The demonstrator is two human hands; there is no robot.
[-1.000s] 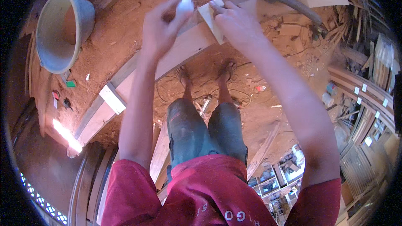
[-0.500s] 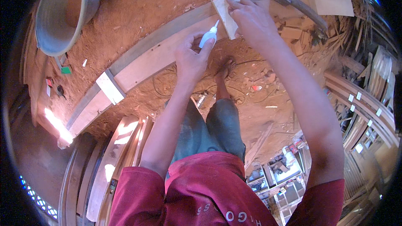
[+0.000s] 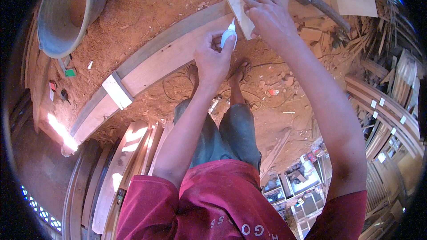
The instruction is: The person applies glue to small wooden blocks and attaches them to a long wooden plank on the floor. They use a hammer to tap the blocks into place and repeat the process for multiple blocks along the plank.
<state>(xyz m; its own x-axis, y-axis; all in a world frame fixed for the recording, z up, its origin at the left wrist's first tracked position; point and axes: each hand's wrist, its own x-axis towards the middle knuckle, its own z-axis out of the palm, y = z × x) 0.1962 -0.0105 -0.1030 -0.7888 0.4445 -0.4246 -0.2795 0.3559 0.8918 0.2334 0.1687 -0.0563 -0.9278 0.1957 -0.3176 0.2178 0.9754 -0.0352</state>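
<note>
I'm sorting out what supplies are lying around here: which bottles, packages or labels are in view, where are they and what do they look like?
Small bottle: white, pointed nozzle, in the left hand, tip at the wood block under the right hand.
Containers: white, red-capped, low right.
Small tags: white squares on curved wood, right.

Glue bottle [image 3: 228, 38], upper centre: white, with a white nozzle.
Small block [image 3: 240, 14], upper centre: pale, unpainted wood tone.
Long plank [image 3: 164, 58], running from lower left to upper centre: light tan face with a grey-green edge.
Basin [image 3: 66, 15], upper left: dull grey, brown inside.
Ground [image 3: 147, 4]: reddish-brown sawdust.
Shirt [image 3: 200, 209], bottom centre: dark red with pale lettering.
Shorts [image 3: 231, 133], centre: dusty grey-green.
</note>
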